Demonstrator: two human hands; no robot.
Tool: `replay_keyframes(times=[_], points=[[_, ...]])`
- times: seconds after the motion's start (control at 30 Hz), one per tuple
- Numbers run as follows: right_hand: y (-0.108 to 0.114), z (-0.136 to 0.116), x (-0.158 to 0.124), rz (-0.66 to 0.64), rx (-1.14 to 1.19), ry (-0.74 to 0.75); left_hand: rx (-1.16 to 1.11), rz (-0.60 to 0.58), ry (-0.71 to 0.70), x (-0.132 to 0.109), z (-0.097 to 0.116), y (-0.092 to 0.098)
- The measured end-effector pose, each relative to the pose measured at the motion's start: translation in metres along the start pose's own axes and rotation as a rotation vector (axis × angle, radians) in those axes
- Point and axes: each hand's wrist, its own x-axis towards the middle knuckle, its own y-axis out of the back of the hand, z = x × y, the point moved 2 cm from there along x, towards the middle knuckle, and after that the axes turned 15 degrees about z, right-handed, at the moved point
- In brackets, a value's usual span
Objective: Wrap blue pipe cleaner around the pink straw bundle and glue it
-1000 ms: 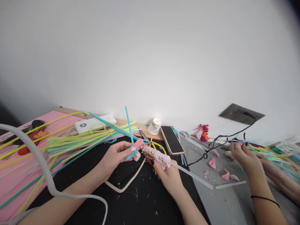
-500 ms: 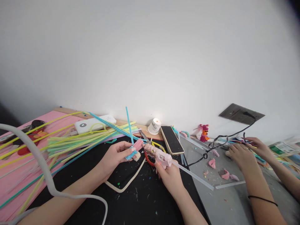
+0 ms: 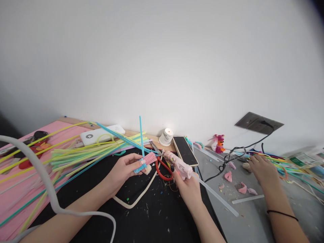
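My left hand pinches a small pipe-cleaner figure with a pink ribbed part, a blue band and a cream bit below. A blue pipe cleaner sticks up from it. My right hand is wrapped round a pale pink glue gun with a long clear glue stick out of its back. The gun's messy nozzle end points left, a little apart from the pink part. Behind it lie red-handled pliers on the black mat.
Many pipe cleaners lie at left beside a white power bank. A white cup and a phone stand near the wall. At right, a co-worker's hand is by a black cable and pink scraps.
My right hand has drawn the glue gun right, away from the pink part. My left hand has barely moved. One of the co-worker's hands has left the view.
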Motion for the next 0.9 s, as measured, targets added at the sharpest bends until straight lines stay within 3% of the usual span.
replay_keyframes(times=[0.17,0.3,0.5,0.6,0.7,0.8,0.9], points=[[0.023,0.005,0.012,0.142,-0.102,-0.033,-0.058,0.007,0.033,0.002,-0.002,0.003],[0.053,0.018,0.014,0.148,-0.311,-0.191,-0.086,0.045,0.04,0.003,-0.001,0.003],[0.098,0.065,0.015,-0.004,-0.652,-0.2,-0.103,0.055,0.018,0.0,0.003,0.001],[0.106,0.098,0.016,-0.138,-0.743,-0.18,-0.087,0.056,0.012,-0.002,0.003,0.001],[0.107,0.116,0.017,-0.22,-0.837,-0.19,-0.079,0.036,0.002,-0.002,0.003,0.001],[0.107,0.102,0.021,-0.141,-0.892,-0.159,-0.076,0.01,-0.017,-0.002,0.002,0.001],[0.098,0.056,0.026,0.071,-0.644,-0.045,-0.051,0.011,-0.032,-0.003,0.004,0.0]])
